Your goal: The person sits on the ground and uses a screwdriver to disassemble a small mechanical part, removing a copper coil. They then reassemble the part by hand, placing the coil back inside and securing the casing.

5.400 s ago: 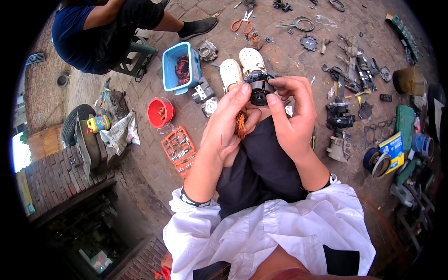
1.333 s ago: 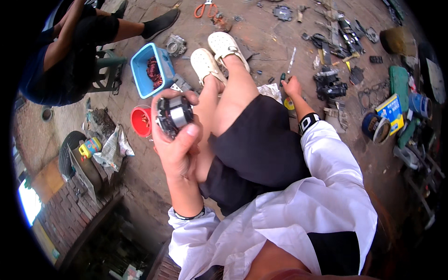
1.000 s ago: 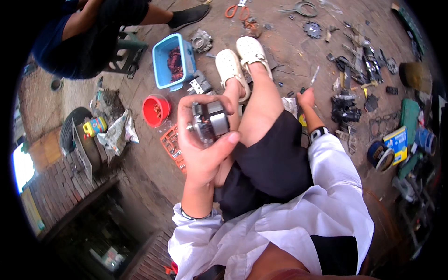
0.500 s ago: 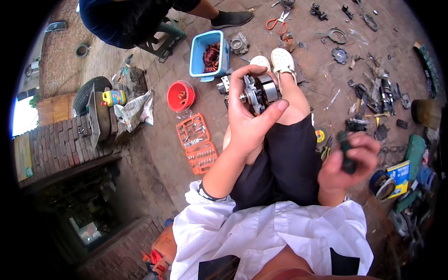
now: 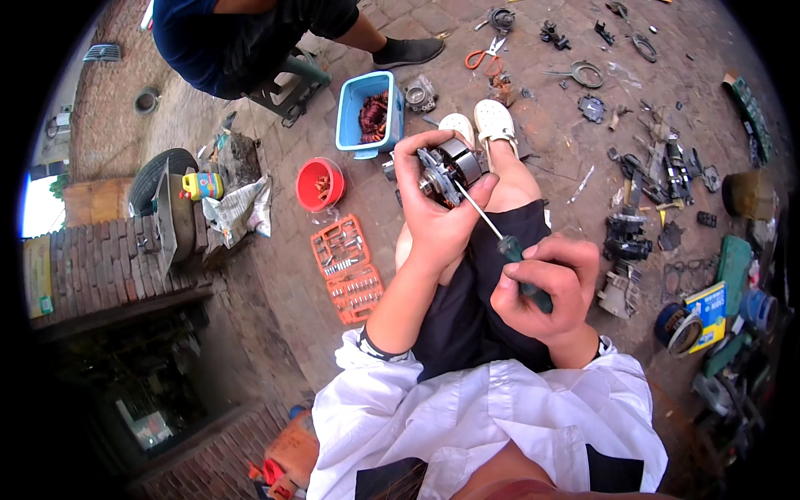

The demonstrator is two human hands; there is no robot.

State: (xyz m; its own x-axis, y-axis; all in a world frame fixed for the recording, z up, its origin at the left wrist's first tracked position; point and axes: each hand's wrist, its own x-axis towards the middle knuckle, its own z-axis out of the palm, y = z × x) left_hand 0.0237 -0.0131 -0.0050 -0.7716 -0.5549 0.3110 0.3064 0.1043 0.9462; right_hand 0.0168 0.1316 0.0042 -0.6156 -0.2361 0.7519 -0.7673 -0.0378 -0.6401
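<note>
My left hand [image 5: 433, 225] grips a round motor part [image 5: 454, 167] with a steel laminated body and a dark, metal-fitted end, held above my lap. My right hand [image 5: 550, 283] grips the green handle of a screwdriver [image 5: 510, 250], whose bare shaft slants up leftward to the lower side of the part, near my left thumb; whether the tip touches it is hard to tell. Below my hands are my dark shorts and bare legs, with white clogs [image 5: 493, 121] beyond.
A co-worker [image 5: 258, 42] sits upper left. Left of my legs are a blue tub [image 5: 345, 108] with dark red coils, a red bucket [image 5: 306, 187] and an orange socket set [image 5: 337, 267]. Scattered metal parts [image 5: 625, 237], cans [image 5: 671, 329] and a green case [image 5: 732, 267] lie at right.
My right hand, reaching toward the floor about a second ago, has come back leftward with the screwdriver and brought its shaft up to the part, which my left hand still holds.
</note>
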